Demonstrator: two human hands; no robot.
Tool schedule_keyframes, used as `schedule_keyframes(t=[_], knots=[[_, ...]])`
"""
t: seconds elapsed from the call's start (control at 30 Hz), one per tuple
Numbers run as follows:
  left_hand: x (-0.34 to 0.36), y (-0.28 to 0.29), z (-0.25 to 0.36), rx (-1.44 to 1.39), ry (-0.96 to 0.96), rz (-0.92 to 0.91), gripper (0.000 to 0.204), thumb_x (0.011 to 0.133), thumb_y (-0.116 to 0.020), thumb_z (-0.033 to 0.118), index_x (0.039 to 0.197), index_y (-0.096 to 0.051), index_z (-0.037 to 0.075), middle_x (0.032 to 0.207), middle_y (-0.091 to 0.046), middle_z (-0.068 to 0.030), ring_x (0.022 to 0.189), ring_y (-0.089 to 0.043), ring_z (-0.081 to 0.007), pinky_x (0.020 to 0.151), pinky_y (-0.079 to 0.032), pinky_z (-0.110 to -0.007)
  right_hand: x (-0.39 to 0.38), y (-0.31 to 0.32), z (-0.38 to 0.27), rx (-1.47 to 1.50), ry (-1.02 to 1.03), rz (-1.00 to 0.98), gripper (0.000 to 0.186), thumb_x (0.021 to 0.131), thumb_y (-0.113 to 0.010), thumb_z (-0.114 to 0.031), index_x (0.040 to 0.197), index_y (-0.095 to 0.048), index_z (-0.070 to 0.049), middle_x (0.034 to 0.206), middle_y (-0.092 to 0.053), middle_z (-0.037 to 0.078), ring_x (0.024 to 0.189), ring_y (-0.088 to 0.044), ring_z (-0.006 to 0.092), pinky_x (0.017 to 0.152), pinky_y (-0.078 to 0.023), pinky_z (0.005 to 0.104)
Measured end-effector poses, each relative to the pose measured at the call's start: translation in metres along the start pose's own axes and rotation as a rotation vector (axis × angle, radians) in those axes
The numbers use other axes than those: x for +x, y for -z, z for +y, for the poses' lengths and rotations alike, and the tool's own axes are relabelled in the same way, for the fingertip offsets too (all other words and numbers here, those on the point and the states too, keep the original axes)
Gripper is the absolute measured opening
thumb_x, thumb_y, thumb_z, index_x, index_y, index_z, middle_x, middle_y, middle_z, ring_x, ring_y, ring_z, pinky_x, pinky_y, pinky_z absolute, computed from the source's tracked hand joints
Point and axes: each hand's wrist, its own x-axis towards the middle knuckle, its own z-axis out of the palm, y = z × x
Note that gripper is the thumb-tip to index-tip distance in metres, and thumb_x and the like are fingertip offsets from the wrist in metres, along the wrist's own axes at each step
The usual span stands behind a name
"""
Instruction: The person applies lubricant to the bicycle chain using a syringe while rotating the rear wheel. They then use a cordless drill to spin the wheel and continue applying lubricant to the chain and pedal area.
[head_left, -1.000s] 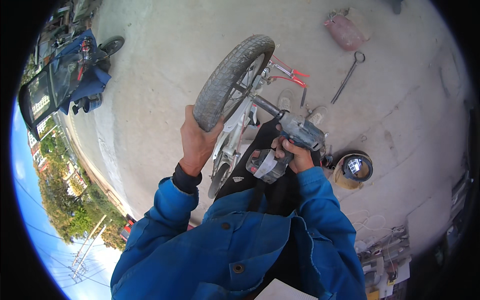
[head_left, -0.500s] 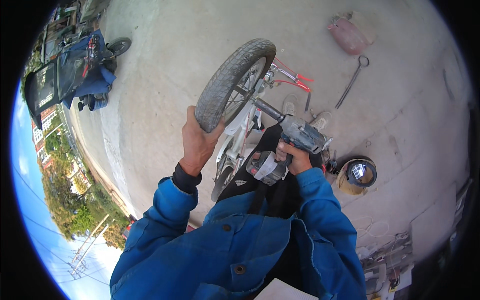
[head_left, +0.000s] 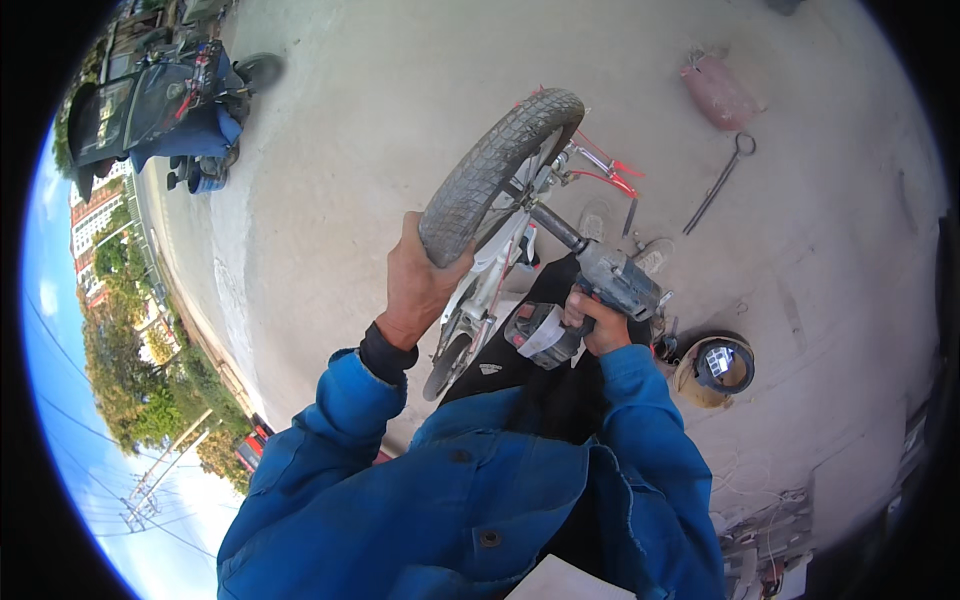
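A small bicycle wheel with a grey-black knobby tyre (head_left: 472, 185) stands tilted in front of me, joined to a bicycle with a white frame (head_left: 493, 270). My left hand (head_left: 422, 285) is closed around the tyre's near edge. In my right hand (head_left: 598, 322) is the handle of a cordless impact wrench (head_left: 618, 280) with a bulky battery (head_left: 543, 335) at its base. The wrench's long socket (head_left: 558, 227) reaches to the wheel's hub; whether it sits on a nut there is hidden. Red brake levers (head_left: 622, 183) show beyond the wheel.
On the concrete at the far right are a reddish sack (head_left: 722, 92) and a long metal rod with a ring end (head_left: 720, 185). A round container (head_left: 718, 368) stands right of my knees. A dark three-wheeled vehicle (head_left: 160, 110) is parked at the far left.
The wheel, wrench and both hands sit slightly farther right in the picture, and the ground things have shifted too. Both grips stay the same, with the socket still at the hub.
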Motion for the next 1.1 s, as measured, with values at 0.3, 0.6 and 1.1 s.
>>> schedule_keyframes(t=[0.3, 0.6, 1.1], knots=[[0.004, 0.011, 0.000, 0.144, -0.070, -0.025, 0.057, 0.084, -0.087, 0.026, 0.121, -0.052, 0.003, 0.092, -0.070, -0.0274, 0.086, -0.071, -0.0493, 0.075, -0.057, -0.055, 0.008, 0.002, 0.000, -0.138, 0.051, 0.008, 0.022, 0.091, -0.079, -0.014, 0.104, -0.063, -0.005, 0.076, -0.055, 0.004, 0.069, -0.054, 0.0178, 0.077, -0.048, 0.0375], [0.006, 0.013, -0.014, 0.062, -0.101, 0.009, 0.051, 0.085, -0.086, 0.025, 0.117, -0.052, 0.004, 0.086, -0.070, -0.0231, 0.084, -0.072, -0.0470, 0.074, -0.057, -0.054, 0.031, 0.058, -0.011, -0.627, 0.106, 0.218, 0.045, 0.091, -0.087, -0.016, 0.132, -0.072, -0.007, 0.124, -0.073, 0.005, 0.118, -0.067, 0.0241, 0.112, -0.050, 0.0414], [-0.003, 0.013, 0.040, 0.147, -0.100, 0.233, 0.066, 0.092, -0.083, 0.026, 0.144, -0.050, 0.003, 0.132, -0.061, -0.0225, 0.123, -0.063, -0.0423, 0.102, -0.053, -0.051, -0.041, 0.070, -0.141, -0.745, 0.137, 0.142, 0.059, 0.089, -0.085, -0.012, 0.145, -0.066, -0.003, 0.139, -0.068, 0.010, 0.131, -0.062, 0.0275, 0.117, -0.046, 0.0453]])
